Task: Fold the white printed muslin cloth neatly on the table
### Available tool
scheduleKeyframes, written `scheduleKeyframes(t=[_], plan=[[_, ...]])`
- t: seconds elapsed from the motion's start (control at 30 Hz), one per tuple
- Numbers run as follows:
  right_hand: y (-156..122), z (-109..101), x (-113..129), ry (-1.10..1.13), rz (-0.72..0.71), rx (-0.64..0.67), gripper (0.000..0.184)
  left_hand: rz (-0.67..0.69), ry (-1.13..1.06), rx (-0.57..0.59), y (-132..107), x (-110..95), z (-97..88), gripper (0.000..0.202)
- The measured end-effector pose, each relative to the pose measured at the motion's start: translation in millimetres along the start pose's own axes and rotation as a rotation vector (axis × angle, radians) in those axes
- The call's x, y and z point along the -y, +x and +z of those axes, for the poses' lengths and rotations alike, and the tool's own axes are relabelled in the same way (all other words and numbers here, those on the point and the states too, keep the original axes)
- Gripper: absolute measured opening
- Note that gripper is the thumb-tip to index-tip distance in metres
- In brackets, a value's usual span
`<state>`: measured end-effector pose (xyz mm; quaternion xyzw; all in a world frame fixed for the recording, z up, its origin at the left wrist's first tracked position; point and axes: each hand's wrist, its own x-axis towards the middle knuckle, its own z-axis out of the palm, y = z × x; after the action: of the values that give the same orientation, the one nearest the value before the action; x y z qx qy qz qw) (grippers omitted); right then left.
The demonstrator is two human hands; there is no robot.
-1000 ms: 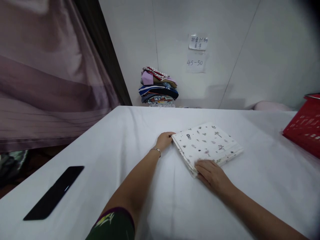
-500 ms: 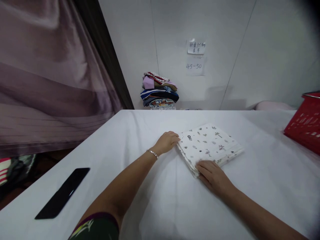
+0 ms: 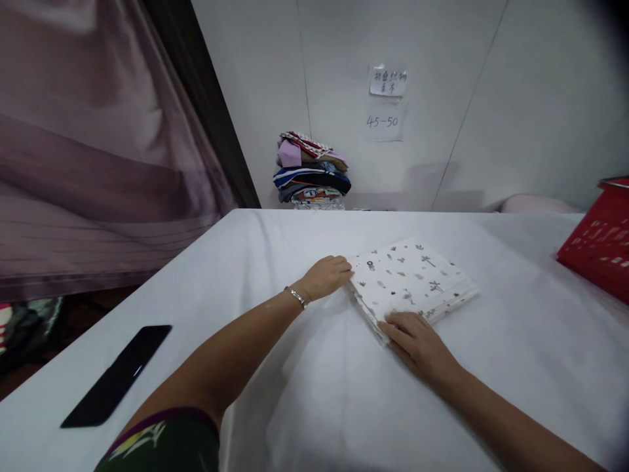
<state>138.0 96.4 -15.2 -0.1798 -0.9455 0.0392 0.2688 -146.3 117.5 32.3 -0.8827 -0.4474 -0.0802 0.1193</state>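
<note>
A folded white cloth (image 3: 407,278) with small palm-tree and leaf prints lies flat on the white table, turned at an angle. My left hand (image 3: 328,276), with a silver bracelet at its wrist, pinches the cloth's left corner. At the near corner my right hand (image 3: 415,341) grips the layered edge, fingers on top and the thumb hidden from view. Several stacked layers show along the near edges of the cloth.
A black phone-like slab (image 3: 118,375) lies at the table's left. A red basket (image 3: 599,239) stands at the right edge. Behind the white table (image 3: 304,242) rises a stack of folded fabrics (image 3: 312,172). Paper signs (image 3: 386,105) hang on the wall; a pink curtain (image 3: 88,144) hangs left.
My right hand's fingers have shifted slightly left along the near corner. The left hand keeps its place on the cloth. The whole view has moved a little.
</note>
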Motion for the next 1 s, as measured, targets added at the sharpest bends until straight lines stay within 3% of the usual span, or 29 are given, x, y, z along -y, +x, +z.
scheduleKeyframes(t=[0.1, 0.23, 0.43, 0.57, 0.77, 0.87, 1.0], plan=[[-0.8, 0.9, -0.8, 0.006, -0.004, -0.005, 0.032, -0.036, -0.006, 0.024, -9.8, -3.9, 8.6, 0.026], [-1.1, 0.7, -0.7, 0.007, 0.001, 0.007, 0.032, -0.087, -0.084, -0.043, -12.6, -14.0, 15.7, 0.028], [-2.1, 1.5, 0.6, -0.005, 0.006, 0.012, 0.033, -0.035, -0.225, 0.035, -8.1, -38.7, 5.7, 0.034], [-2.6, 2.8, 1.1, 0.0, 0.005, -0.021, 0.04, -0.078, -0.337, 0.0, -8.9, -47.2, 4.3, 0.029], [-3.9, 2.3, 4.0, -0.023, -0.005, -0.094, 0.034, -0.097, -0.206, 0.022, -5.1, -51.2, 6.3, 0.025], [-4.7, 1.2, 4.3, -0.033, -0.008, -0.075, 0.031, -0.104, -0.154, -0.034, -7.1, -56.9, 7.2, 0.025], [-3.3, -0.1, 3.7, -0.028, 0.002, -0.015, 0.025, -0.068, -0.196, -0.022, -13.3, -66.3, 7.5, 0.027]])
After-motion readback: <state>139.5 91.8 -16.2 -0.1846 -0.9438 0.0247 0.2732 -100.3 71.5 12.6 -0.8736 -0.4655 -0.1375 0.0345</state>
